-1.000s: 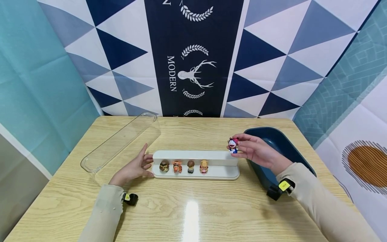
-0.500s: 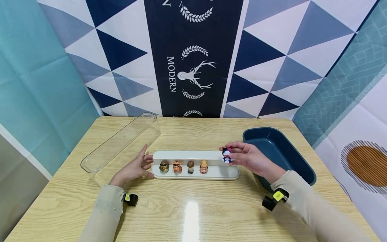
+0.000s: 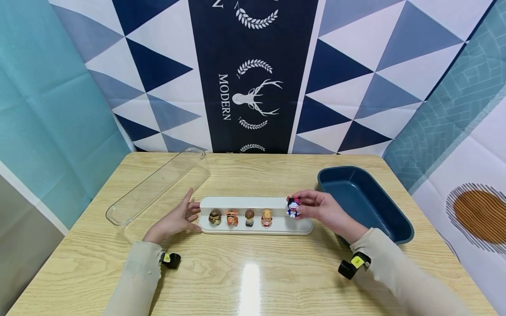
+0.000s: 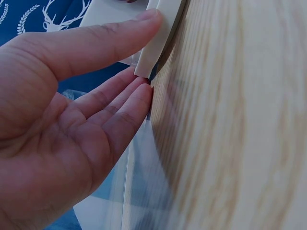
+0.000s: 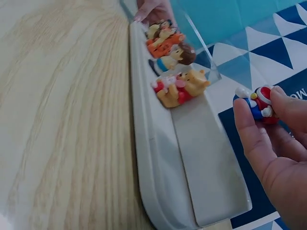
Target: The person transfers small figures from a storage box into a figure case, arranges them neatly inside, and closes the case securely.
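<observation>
My right hand (image 3: 322,208) pinches a small blue-and-white toy figurine (image 3: 293,208) with a red and dark hood. The figurine is held over the right part of a white stepped display stand (image 3: 237,229). On the stand's lower step several figurines are lined up: a brown one (image 3: 215,217), an orange tiger (image 3: 232,218), a brown-haired one (image 3: 249,217) and a yellow bear (image 3: 266,218) in red. At the stand's left end, my left hand (image 3: 174,221) rests its thumb (image 4: 112,40) on the edge, its fairly straight fingers touching the end.
A clear plastic cover (image 3: 158,184) lies slanted on the wooden table (image 3: 221,281), behind my left hand. To the right, beyond my right hand, stands a dark blue basin (image 3: 365,202). Patterned cloth (image 3: 158,66) hangs behind the table.
My right hand has carried the hooded figurine leftward and down from near the basin, to over the stand's right part. My left hand has stayed at the stand's left end.
</observation>
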{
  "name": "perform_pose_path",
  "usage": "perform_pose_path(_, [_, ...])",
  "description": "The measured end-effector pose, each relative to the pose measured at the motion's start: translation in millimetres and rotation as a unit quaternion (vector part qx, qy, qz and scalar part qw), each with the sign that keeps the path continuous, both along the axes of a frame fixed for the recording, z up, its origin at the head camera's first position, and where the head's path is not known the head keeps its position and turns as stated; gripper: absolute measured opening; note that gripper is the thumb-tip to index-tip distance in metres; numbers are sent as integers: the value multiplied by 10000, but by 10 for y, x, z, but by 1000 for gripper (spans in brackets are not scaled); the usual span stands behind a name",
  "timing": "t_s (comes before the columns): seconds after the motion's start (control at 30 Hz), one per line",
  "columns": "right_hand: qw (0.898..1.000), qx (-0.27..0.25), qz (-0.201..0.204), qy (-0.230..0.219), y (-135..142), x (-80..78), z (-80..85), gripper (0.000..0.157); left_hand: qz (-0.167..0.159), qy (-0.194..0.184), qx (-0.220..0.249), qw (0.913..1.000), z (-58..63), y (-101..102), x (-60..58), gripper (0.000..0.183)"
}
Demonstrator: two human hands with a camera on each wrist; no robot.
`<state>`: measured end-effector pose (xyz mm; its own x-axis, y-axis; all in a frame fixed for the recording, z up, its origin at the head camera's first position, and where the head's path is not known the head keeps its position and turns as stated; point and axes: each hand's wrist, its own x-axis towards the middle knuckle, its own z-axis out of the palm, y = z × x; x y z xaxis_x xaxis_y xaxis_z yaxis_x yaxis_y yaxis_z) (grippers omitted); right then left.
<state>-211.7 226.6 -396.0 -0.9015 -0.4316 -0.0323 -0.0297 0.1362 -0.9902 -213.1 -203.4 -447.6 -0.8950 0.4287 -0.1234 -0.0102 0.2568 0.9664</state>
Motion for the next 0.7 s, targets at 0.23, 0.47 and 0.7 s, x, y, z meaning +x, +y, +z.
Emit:
perform_pose_path(0.23, [9992, 282, -180, 199, -56, 38, -84, 36, 16, 45, -33, 10000, 1, -2, 2, 126])
perform_pose_path(0.47, [9969, 588, -269, 447, -111, 62, -187, 31, 36, 24, -59, 10000, -7, -3, 2, 127])
perform_pose_path(0.7, [9943, 630, -65, 860, -174, 99, -283, 28, 27, 24, -80, 10000, -15, -5, -9, 127])
